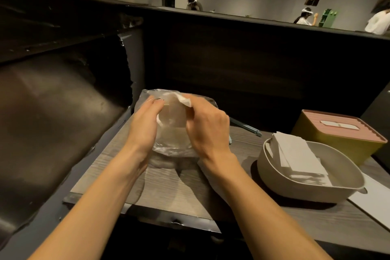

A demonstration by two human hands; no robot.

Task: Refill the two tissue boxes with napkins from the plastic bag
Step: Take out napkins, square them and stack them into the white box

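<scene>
Clear plastic bag (pixel 168 133) held up off the worktop (pixel 168 186), between both hands, pale napkins (pixel 175 114) showing through the film. Left hand (pixel 143 124) against the bag's left side, fingers (pixel 155 104) curled onto the film near the top. Right hand (pixel 206 126) on the bag's right side, fingers clenched, pinching a white napkin corner (pixel 185 100) at the bag's mouth, just above the knuckles. Fingertips of both hands close together at the top of the bag, apart.

Right of the right fingers, well apart: open beige box (pixel 310 177) on the worktop, lid off, a tilted stack of white napkins (pixel 299 154) inside, leaning on its far rim. Just behind it, touching or nearly so: yellow box (pixel 329 139) with a pink lid (pixel 346 125), a slot in the lid's middle. Between the right hand and the boxes, a thin blue-grey stick-like thing (pixel 247 127) lying flat; too blurred to name. White sheet (pixel 373 200) at the right edge of the worktop, beside the beige box.

Beyond the fingers, a dark partition (pixel 253 59). Left of the left hand, a dark padded seat (pixel 52 122). Far behind, people (pixel 304 18) in a room with pictures on the wall.
</scene>
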